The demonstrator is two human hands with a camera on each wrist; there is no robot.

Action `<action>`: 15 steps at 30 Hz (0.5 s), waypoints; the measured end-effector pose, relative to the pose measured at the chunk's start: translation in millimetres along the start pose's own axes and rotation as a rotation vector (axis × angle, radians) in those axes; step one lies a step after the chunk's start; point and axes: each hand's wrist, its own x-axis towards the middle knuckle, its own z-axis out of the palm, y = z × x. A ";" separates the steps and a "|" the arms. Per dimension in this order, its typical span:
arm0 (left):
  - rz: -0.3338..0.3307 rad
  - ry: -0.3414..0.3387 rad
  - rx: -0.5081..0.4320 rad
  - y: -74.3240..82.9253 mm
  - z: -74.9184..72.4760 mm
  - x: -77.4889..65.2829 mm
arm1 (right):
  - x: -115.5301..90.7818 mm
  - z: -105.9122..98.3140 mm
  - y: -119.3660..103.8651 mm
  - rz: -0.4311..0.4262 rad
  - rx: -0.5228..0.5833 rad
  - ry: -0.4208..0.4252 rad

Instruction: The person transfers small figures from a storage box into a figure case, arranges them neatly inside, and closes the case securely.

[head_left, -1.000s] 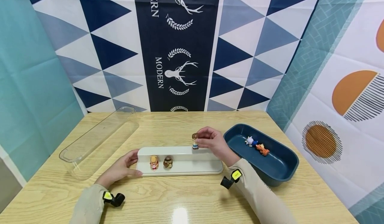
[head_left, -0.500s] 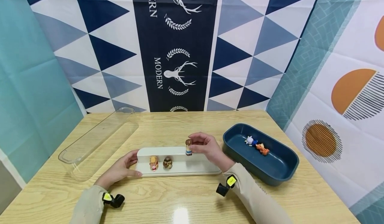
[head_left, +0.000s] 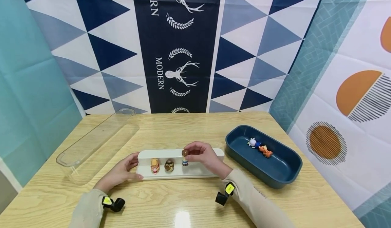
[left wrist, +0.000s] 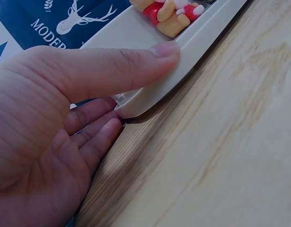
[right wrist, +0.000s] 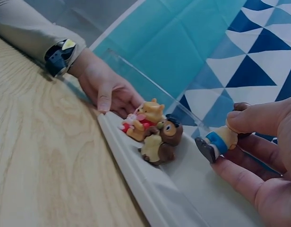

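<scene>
And here the right hand (head_left: 200,156) holds its grip nearly closed, thumb and fingertips pinching a smooth, brown-haired boy figurine (head_left: 184,159) in blue shorts, upright over the cream stepped tray (head_left: 195,171), just right of the rounded, brown owl figurine (head_left: 169,165). Whether its dark shoes touch down, I can't tell! Left of the owl sits the glossy Winnie-the-Pooh figurine (head_left: 154,166). The left hand (head_left: 120,170) has its grip part-spread round the tray's end, thumb flat on the rim. Over right, a navy round-cornered bin (head_left: 275,169) cradles two figurines, one orange; far left, a long, clear plastic bin (head_left: 94,143) stands on the wood-grained surface (head_left: 152,201).
</scene>
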 end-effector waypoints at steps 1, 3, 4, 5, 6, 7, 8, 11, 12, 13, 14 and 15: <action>-0.006 0.007 0.005 0.1 0.3 -0.1 | 0.0 0.9 0.5 -0.007 -0.001 -0.006; -0.009 0.012 0.014 0.4 0.6 -0.3 | 0.1 2.7 1.2 -0.021 -0.004 -0.018; -0.008 0.013 0.017 0.3 0.6 -0.4 | 0.0 3.6 1.7 -0.027 -0.003 -0.027; -0.008 0.015 0.014 0.5 0.8 -0.4 | -0.3 4.4 2.1 -0.034 -0.003 -0.037; -0.002 0.011 0.016 0.5 0.7 -0.5 | -0.6 5.3 2.4 -0.041 -0.008 -0.045; -0.001 0.012 0.009 0.4 0.9 -0.5 | -1.1 6.0 2.9 -0.047 -0.015 -0.052; 0.005 0.007 0.007 0.2 0.9 -0.6 | -1.7 6.7 3.6 -0.050 -0.028 -0.058; 0.009 0.004 -0.005 -0.2 1.4 -0.8 | -3.9 9.1 6.0 -0.061 -0.071 -0.066; 0.010 0.001 -0.008 -0.4 1.6 -0.9 | -5.0 9.9 6.9 -0.066 -0.093 -0.063; 0.008 0.002 -0.013 -0.3 2.1 -0.9 | -6.2 10.8 7.5 -0.069 -0.114 -0.057; 0.007 0.002 -0.014 -0.4 2.5 -0.8 | -7.7 11.6 8.1 -0.074 -0.137 -0.050; 0.006 0.004 -0.017 -0.4 3.0 -0.7 | -9.2 12.5 8.8 -0.084 -0.159 -0.043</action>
